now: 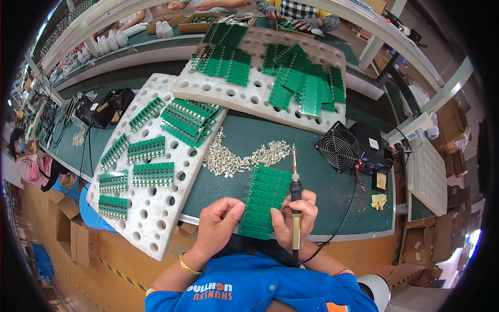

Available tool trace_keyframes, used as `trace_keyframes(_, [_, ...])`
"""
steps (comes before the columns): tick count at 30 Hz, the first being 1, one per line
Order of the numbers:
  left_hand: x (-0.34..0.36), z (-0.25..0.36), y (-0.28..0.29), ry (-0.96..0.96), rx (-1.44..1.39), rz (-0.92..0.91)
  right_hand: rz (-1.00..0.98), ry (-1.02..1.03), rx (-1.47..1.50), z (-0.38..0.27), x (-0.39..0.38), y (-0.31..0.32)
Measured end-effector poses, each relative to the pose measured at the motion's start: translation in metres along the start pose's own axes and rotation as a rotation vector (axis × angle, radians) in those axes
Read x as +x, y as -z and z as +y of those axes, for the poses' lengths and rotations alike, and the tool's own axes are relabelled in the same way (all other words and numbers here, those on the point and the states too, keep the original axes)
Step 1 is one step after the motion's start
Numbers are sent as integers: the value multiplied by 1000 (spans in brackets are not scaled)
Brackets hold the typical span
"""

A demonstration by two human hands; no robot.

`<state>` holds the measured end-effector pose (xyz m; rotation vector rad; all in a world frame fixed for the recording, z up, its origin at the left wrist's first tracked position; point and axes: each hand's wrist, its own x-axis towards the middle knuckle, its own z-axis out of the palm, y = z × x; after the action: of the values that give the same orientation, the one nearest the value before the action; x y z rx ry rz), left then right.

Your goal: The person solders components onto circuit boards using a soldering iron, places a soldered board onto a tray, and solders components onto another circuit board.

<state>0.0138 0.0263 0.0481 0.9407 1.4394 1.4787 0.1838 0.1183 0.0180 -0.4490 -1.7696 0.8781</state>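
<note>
A green circuit board panel [266, 195], with fine pins along its left edge, is held tilted above the near edge of the bench. My right hand [297, 218] is closed around a soldering iron [296, 192], its tip pointing up and away, while the thumb presses on the panel's right edge. At the panel's left edge, my left hand [222, 221] is closed in a pinch; whatever lies between its fingertips is hidden. Small white connectors [223, 158] lie heaped on the green bench mat just beyond the panel.
Left, a white foam tray [148, 203] bears several boards with parts [150, 149]. A second foam tray [228, 93] at the back holds bare green panels [296, 78]. A black fan [337, 148] and yellow sponge [379, 202] sit right. Co-workers' hands [307, 24] show across the bench.
</note>
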Motion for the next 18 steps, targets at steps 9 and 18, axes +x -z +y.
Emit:
trace_keyframes(9, [-1, 0, 0, -87, 65, 49, -8, 85, -74, 4, -1, -2])
trace_keyframes(18, [-4, 13, -1, -143, 130, 61, 19, -65, 69, 12, -7, -7])
